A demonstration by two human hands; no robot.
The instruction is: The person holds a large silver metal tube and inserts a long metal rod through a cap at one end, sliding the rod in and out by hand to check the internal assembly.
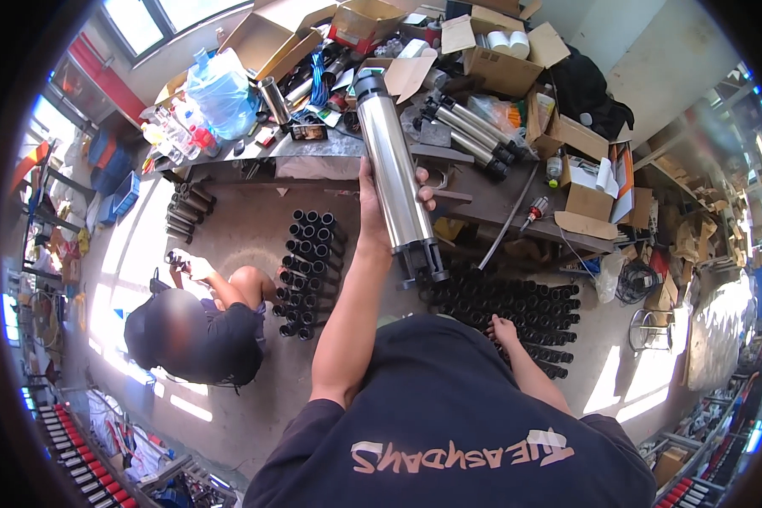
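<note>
My left hand [375, 207] is wrapped round a silver metal cylinder [389, 169] with black end fittings. It is held up in front of me, tilted, its slotted black end lower and nearer. My fingertips show along its right side. Low on the right, my right hand [504, 329] has curled fingers beside rows of black-ended tubes [550, 309] standing on the floor. What those fingers hold, if anything, I cannot make out. Similar cylinders [470, 135] lie on the workbench [516, 199] ahead.
A crouching person [203, 339] on the left handles a small dark part. More black-ended tubes [313, 245] stand between us. Cardboard boxes [499, 68], a big clear plastic bottle [220, 93] and a red-handled tool [535, 210] crowd the bench. A coiled cable [639, 281] lies right.
</note>
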